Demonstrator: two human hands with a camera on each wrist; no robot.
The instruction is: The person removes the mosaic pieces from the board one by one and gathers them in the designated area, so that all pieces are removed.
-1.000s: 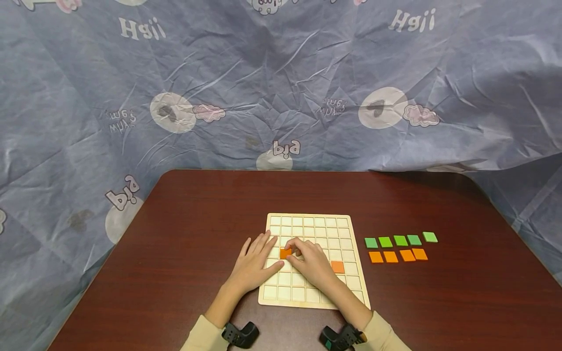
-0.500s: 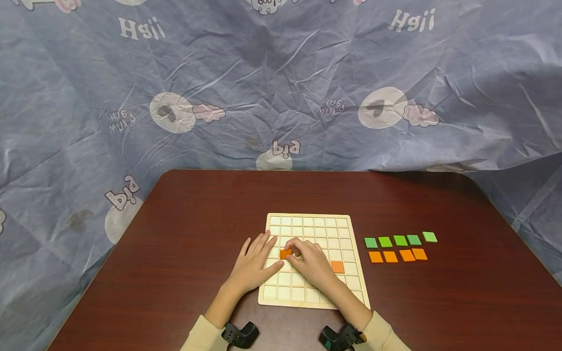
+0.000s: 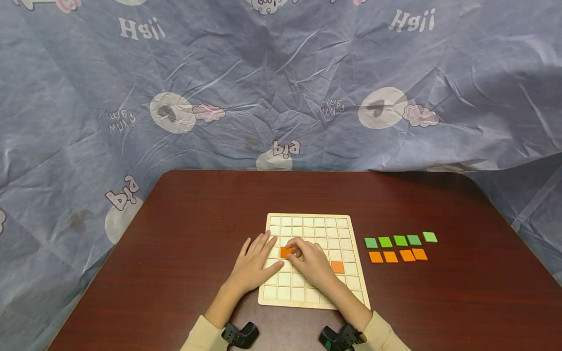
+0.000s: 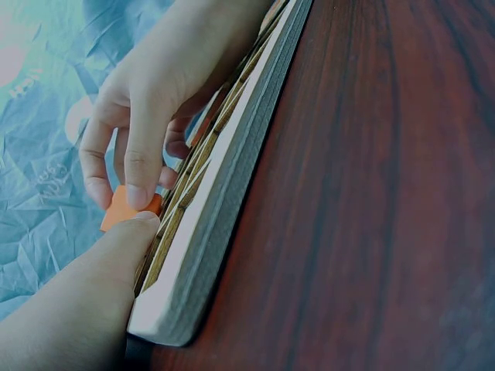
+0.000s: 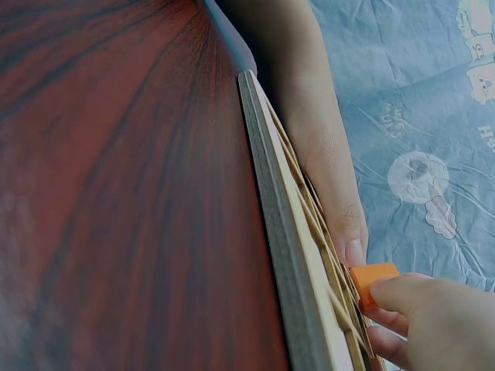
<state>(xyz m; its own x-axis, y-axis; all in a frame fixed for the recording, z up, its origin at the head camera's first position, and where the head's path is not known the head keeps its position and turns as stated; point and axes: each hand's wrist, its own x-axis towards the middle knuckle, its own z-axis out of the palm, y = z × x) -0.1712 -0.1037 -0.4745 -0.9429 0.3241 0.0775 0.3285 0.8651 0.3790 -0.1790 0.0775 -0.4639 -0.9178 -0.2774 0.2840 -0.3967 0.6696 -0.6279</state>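
Note:
My right hand (image 3: 311, 261) pinches a square orange tile (image 3: 285, 252) between thumb and fingers over the left-middle part of a pale wooden grid board (image 3: 298, 294). Both wrist views show this tile tilted up, with an edge at the grid; the board hides its lower edge. My left hand (image 3: 254, 265) lies on the board's left side, fingers spread and straight, its thumb pointing toward the tile. Whether that thumb touches the tile, I cannot tell. A second orange tile (image 3: 337, 267) lies in a cell to the right, beside the right wrist.
Right of the board, a row of several green tiles (image 3: 400, 241) lies behind a row of several orange tiles (image 3: 391, 257). The dark red-brown table (image 3: 210, 204) ends at the back against a grey-blue printed cloth (image 3: 246, 87).
The pinched orange tile has tipped slightly, and more of its face shows in the head view. Both hands stay almost where they were.

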